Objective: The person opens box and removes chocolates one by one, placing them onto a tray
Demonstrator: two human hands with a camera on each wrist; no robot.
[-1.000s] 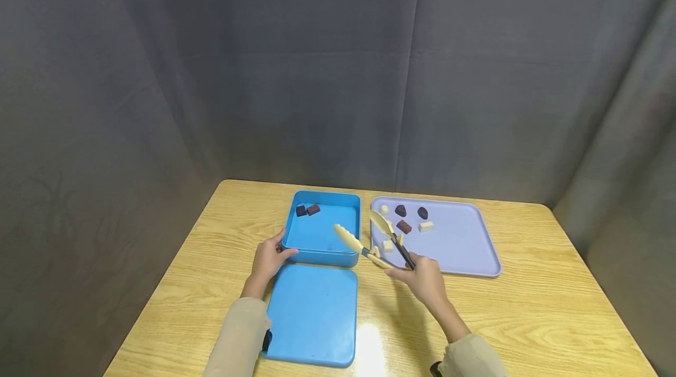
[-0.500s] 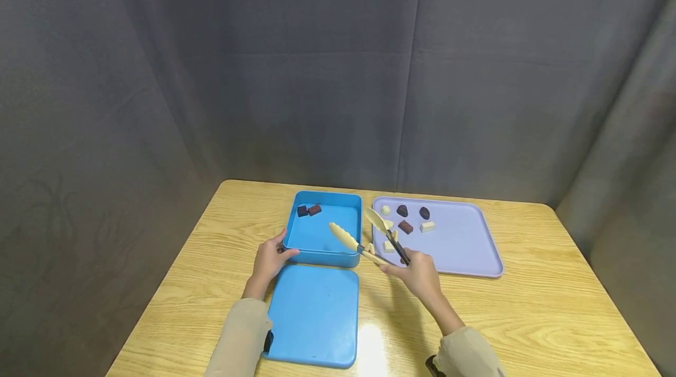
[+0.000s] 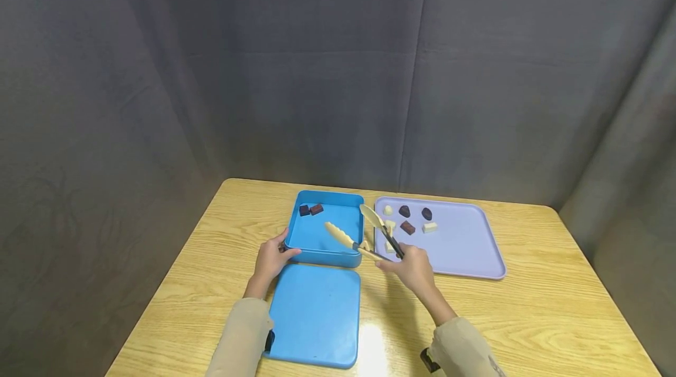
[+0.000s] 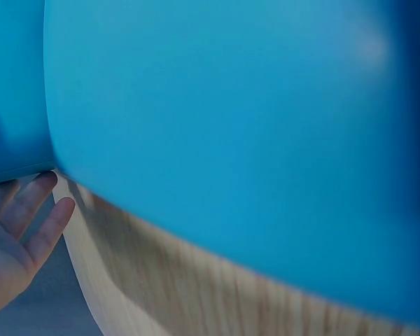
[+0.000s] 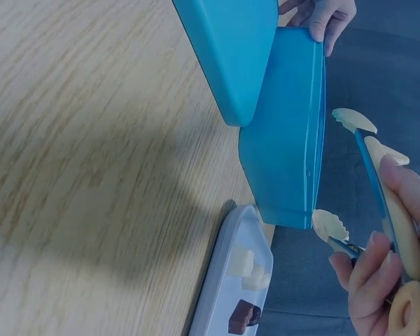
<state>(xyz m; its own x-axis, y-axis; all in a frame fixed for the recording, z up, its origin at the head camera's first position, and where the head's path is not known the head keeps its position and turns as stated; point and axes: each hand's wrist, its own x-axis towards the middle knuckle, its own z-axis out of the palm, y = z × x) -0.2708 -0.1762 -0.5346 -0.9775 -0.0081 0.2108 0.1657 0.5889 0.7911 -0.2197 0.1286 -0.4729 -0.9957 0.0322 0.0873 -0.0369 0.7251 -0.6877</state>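
My right hand (image 3: 414,271) holds a pair of tongs (image 3: 338,234) with cream scalloped tips and dark arms. The tongs are spread wide, nothing between their tips; one tip overlaps the blue box (image 3: 324,258) in the head view, the other is over the gap beside the tray. My left hand (image 3: 270,256) grips the box's near left corner, thumb on the front wall and fingers along the side. Inside the box, a dark chocolate-like cube (image 3: 304,211) and a reddish-brown block (image 3: 316,209) lie side by side in the far left corner.
Right of the box stands a lavender tray (image 3: 470,248) bearing several white, brown and dark chocolate-like pieces, such as a white block (image 3: 430,227) and a brown block (image 3: 407,228). A flat blue lid (image 3: 315,315) lies in front of the box. Grey curtains (image 3: 317,71) hang behind the table.
My right hand has drifted slightly left with the spread tongs, bringing one tip further over the box. My left hand keeps its grip on the corner; the pieces stay in place.
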